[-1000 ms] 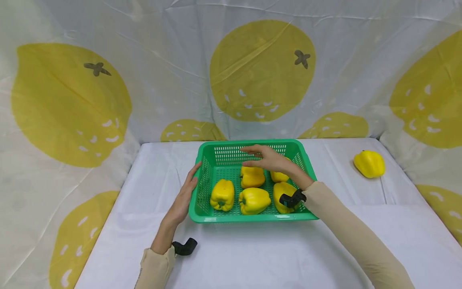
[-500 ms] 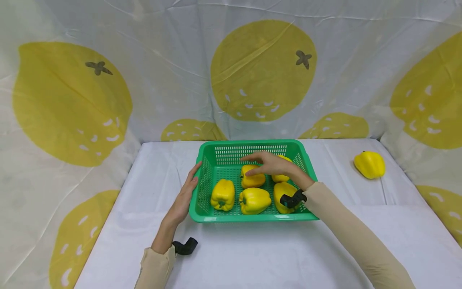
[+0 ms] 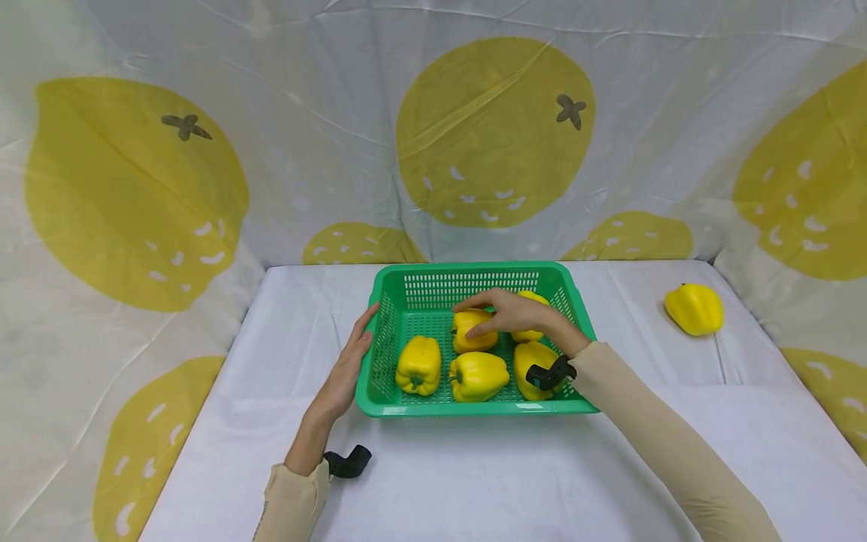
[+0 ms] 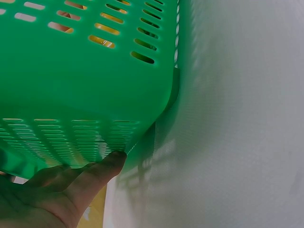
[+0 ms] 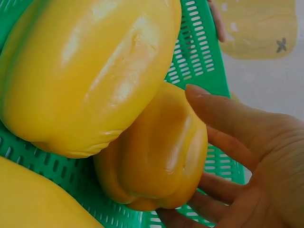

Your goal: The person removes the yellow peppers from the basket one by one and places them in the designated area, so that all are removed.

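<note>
A green plastic basket (image 3: 474, 409) stands on the white-covered table with several yellow bell peppers inside. My right hand (image 3: 518, 310) is down in the basket around the back-middle yellow bell pepper (image 3: 463, 324). In the right wrist view the thumb lies at one side of that pepper (image 5: 161, 152) and the fingers curl by the other, partly hidden behind it. My left hand (image 3: 344, 376) rests against the basket's left side with its fingers straight. The left wrist view shows those fingertips (image 4: 114, 161) at the slotted wall (image 4: 71, 85).
Close around the right hand lie other peppers: one front-left (image 3: 418, 366), one front-middle (image 3: 478, 376), one under the wrist (image 3: 528, 357) and one behind the hand. Another yellow bell pepper (image 3: 694, 309) sits on the table at right. A lemon-print cloth (image 3: 494, 135) hangs behind.
My right hand has come down from above the back-middle pepper, its thumb and fingers now around it. The left hand stays at the basket's left side.
</note>
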Demonstrator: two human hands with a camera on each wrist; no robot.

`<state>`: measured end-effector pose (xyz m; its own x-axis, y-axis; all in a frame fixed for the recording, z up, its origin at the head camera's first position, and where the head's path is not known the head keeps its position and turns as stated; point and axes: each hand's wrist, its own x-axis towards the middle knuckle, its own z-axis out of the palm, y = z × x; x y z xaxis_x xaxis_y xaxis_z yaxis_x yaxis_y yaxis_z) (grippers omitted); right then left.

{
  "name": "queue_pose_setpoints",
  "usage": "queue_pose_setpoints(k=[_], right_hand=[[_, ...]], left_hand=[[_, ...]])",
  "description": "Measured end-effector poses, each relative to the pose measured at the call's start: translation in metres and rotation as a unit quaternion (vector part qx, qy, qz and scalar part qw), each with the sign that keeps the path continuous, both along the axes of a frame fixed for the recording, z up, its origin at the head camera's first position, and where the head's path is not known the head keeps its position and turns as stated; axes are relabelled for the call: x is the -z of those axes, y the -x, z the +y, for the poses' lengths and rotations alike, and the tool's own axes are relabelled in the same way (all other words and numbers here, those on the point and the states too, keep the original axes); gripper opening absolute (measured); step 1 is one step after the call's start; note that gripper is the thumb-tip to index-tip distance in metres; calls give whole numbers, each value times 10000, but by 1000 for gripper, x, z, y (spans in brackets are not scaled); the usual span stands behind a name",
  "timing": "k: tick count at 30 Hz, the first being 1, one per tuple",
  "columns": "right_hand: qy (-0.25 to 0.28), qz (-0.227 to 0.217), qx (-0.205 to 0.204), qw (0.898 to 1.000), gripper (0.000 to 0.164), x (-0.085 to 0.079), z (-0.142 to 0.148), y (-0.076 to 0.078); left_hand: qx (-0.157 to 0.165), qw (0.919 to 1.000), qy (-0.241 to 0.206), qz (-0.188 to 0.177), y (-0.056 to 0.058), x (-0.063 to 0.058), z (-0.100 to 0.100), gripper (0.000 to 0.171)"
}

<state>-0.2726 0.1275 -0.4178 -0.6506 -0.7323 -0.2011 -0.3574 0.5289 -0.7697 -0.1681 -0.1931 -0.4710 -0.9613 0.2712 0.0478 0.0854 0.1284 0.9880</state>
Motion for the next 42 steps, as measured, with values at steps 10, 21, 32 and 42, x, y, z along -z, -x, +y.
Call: queue_pose_setpoints(k=[10, 21, 32, 42], right_hand=[[-62, -57, -14, 10000, 63, 2, 0, 0], [-143, -183, -149, 9996, 69, 3, -1, 0], [-158, -55, -301, 9994, 69, 5, -1, -2], [-50, 131, -320, 9994, 67, 3, -3, -2]], left_hand=[[16, 10000, -35, 0, 1, 1, 0, 52], [16, 10000, -8, 35, 1, 2, -1, 52], [-10, 10000, 31, 8, 1, 0, 0, 52], [2, 10000, 33, -4, 0, 0, -1, 52]])
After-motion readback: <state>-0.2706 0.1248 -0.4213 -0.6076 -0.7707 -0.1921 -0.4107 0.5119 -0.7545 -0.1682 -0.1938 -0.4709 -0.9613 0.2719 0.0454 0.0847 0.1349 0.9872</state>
